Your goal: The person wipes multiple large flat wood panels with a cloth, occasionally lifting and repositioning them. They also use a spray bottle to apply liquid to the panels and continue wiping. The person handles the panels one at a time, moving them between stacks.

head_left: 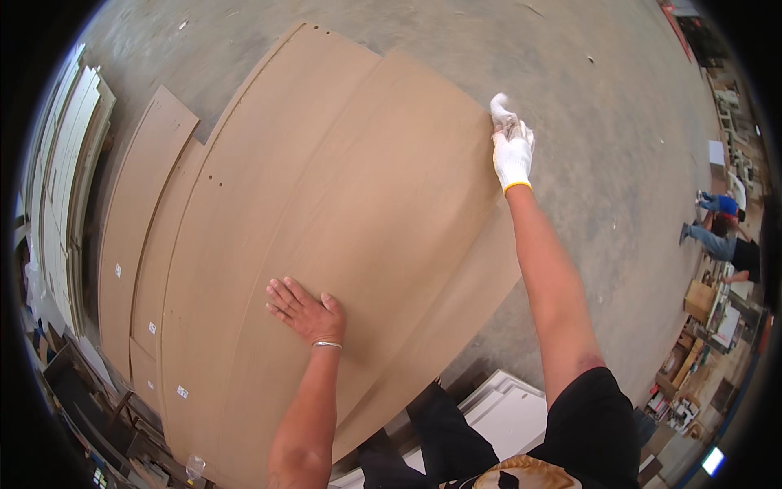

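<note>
My bare left hand [305,311] lies flat on a large brown panel [350,187], fingers spread, a pale band round its wrist. At the panel's right edge, near its far corner, is my right hand [513,151] in a white knit glove with a yellow cuff. Its fingers are bent round a bunched white cloth [499,104], which sticks out past the panel's edge. How the fingertips grip it is partly hidden. Beneath and beside this panel lie more brown panels [140,212], several with small labels and some with drilled holes.
White boards [69,187] are stacked at the far left. By my legs lie white panels [505,411]. A small clear container [195,468] sits near the lower left. Grey concrete floor [627,163] spreads to the right, where people [721,232] work among boxes [700,300].
</note>
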The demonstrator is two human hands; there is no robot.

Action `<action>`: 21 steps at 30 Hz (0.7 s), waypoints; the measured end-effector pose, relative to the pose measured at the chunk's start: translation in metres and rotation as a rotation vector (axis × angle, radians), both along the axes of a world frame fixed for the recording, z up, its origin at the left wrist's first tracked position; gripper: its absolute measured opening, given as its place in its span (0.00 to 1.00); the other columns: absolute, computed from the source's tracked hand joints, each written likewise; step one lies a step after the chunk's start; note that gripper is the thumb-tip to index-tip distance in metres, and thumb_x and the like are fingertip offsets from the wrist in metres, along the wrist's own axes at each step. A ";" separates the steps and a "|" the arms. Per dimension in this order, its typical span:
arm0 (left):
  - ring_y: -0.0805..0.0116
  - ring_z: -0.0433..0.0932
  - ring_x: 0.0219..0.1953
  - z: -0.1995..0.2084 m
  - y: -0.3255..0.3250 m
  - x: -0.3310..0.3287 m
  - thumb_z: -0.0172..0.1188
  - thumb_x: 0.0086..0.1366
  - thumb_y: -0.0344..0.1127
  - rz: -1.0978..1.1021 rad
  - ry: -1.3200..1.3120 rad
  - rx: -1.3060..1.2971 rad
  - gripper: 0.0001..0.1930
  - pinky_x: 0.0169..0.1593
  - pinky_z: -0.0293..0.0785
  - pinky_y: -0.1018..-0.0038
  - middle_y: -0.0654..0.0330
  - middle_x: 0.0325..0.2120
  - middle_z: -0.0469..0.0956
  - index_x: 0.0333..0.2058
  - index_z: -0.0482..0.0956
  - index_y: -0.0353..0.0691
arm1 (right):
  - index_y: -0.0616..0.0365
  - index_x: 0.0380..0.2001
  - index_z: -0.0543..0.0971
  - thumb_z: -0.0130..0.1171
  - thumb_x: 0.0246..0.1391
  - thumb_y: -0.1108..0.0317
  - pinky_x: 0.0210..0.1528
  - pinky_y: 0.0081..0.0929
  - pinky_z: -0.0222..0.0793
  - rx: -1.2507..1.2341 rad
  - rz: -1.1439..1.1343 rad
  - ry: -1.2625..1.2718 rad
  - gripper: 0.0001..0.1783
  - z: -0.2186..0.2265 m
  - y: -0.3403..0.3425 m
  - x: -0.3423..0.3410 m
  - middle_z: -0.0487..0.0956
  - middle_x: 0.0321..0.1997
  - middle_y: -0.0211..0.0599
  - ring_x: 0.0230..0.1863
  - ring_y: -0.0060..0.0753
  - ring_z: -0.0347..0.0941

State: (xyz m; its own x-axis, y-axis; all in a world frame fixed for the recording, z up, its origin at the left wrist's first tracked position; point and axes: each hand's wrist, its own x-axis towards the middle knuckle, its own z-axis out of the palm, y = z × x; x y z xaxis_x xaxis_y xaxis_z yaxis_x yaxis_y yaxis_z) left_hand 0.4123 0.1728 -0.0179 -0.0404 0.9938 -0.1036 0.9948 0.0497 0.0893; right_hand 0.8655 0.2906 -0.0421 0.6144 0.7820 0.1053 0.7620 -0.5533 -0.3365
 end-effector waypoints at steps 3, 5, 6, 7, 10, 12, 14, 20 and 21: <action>0.46 0.35 0.78 0.001 -0.001 -0.001 0.54 0.61 0.41 0.016 -0.003 -0.043 0.45 0.76 0.31 0.46 0.43 0.75 0.40 0.72 0.46 0.28 | 0.53 0.70 0.67 0.57 0.63 0.65 0.78 0.41 0.43 0.150 -0.093 0.283 0.32 -0.015 -0.011 0.005 0.65 0.74 0.43 0.77 0.44 0.53; 0.47 0.33 0.78 0.002 -0.002 -0.001 0.53 0.62 0.41 0.024 -0.008 -0.073 0.44 0.76 0.30 0.46 0.43 0.75 0.40 0.72 0.46 0.29 | 0.54 0.71 0.66 0.57 0.62 0.69 0.78 0.40 0.46 0.517 -0.168 0.693 0.33 -0.020 -0.038 -0.021 0.63 0.75 0.45 0.78 0.43 0.51; 0.47 0.33 0.78 0.002 -0.002 -0.002 0.53 0.62 0.41 0.022 -0.020 -0.059 0.44 0.76 0.30 0.46 0.43 0.75 0.40 0.72 0.46 0.29 | 0.54 0.71 0.65 0.57 0.62 0.71 0.78 0.39 0.46 0.406 -0.230 0.718 0.34 -0.016 -0.055 -0.031 0.59 0.77 0.46 0.79 0.43 0.49; 0.47 0.33 0.78 0.002 -0.002 -0.002 0.53 0.62 0.41 0.016 -0.033 -0.048 0.44 0.76 0.29 0.46 0.43 0.76 0.40 0.72 0.46 0.29 | 0.55 0.72 0.64 0.57 0.61 0.73 0.78 0.38 0.47 0.372 -0.259 0.733 0.35 -0.009 -0.078 -0.046 0.56 0.79 0.48 0.80 0.44 0.47; 0.47 0.33 0.78 0.001 -0.001 -0.003 0.53 0.64 0.42 0.010 -0.050 -0.043 0.43 0.76 0.29 0.46 0.43 0.76 0.39 0.72 0.46 0.29 | 0.57 0.69 0.68 0.58 0.60 0.66 0.80 0.52 0.38 0.007 0.256 0.022 0.33 0.010 -0.148 -0.128 0.62 0.74 0.54 0.79 0.62 0.45; 0.46 0.32 0.78 0.001 -0.002 -0.005 0.54 0.65 0.44 0.005 -0.043 -0.050 0.44 0.76 0.28 0.45 0.43 0.76 0.39 0.72 0.46 0.29 | 0.63 0.64 0.71 0.51 0.60 0.62 0.77 0.65 0.38 0.027 0.460 0.098 0.30 0.021 -0.207 -0.209 0.65 0.71 0.59 0.77 0.68 0.48; 0.46 0.31 0.78 0.001 -0.005 -0.006 0.55 0.66 0.47 -0.014 -0.033 -0.050 0.45 0.76 0.28 0.43 0.42 0.76 0.37 0.72 0.46 0.29 | 0.59 0.62 0.72 0.53 0.56 0.64 0.76 0.64 0.41 -0.179 0.621 0.256 0.30 0.036 -0.276 -0.290 0.70 0.66 0.55 0.73 0.65 0.55; 0.46 0.32 0.78 -0.007 -0.005 -0.010 0.56 0.66 0.47 0.005 -0.109 -0.061 0.43 0.76 0.28 0.45 0.43 0.76 0.41 0.72 0.51 0.30 | 0.48 0.61 0.73 0.56 0.55 0.63 0.79 0.52 0.41 -0.473 1.325 0.616 0.28 0.034 -0.379 -0.375 0.65 0.72 0.46 0.77 0.52 0.52; 0.46 0.35 0.78 -0.009 -0.013 -0.019 0.56 0.65 0.44 -0.059 -0.218 0.007 0.41 0.76 0.29 0.46 0.42 0.75 0.43 0.71 0.52 0.30 | 0.51 0.60 0.75 0.54 0.57 0.62 0.79 0.47 0.42 -0.348 1.278 0.492 0.26 0.026 -0.368 -0.361 0.69 0.69 0.47 0.76 0.51 0.54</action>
